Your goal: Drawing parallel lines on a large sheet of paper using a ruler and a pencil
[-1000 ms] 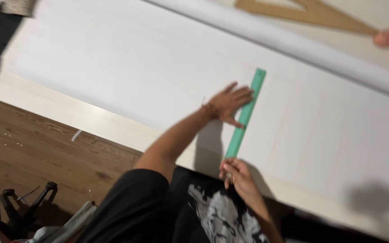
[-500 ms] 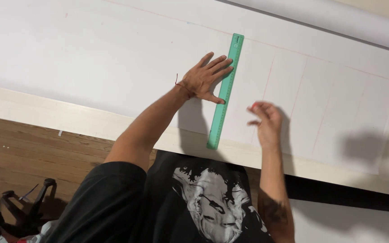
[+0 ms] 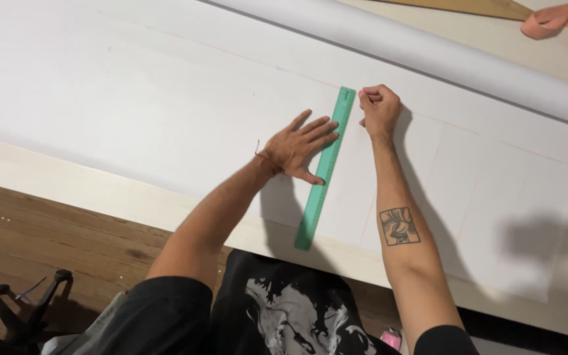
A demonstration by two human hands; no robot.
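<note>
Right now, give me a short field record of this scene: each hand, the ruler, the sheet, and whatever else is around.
left hand: flat, fingers spread, pressing on the green ruler
right hand: closed in a fist at the ruler's far end, on its right side; any tool in it cannot be seen
green ruler: lies diagonally on the white sheet
white sheet: spread flat, faint lines drawn on it
paper roll: along the sheet's far edge
pink cloth: top right corner
wooden floor: lower left

A pattern-drafting workshop: white paper (image 3: 133, 98) unrolled from a roll (image 3: 428, 52) across a long surface (image 3: 67, 190), green ruler (image 3: 323, 169) laid on it.
</note>
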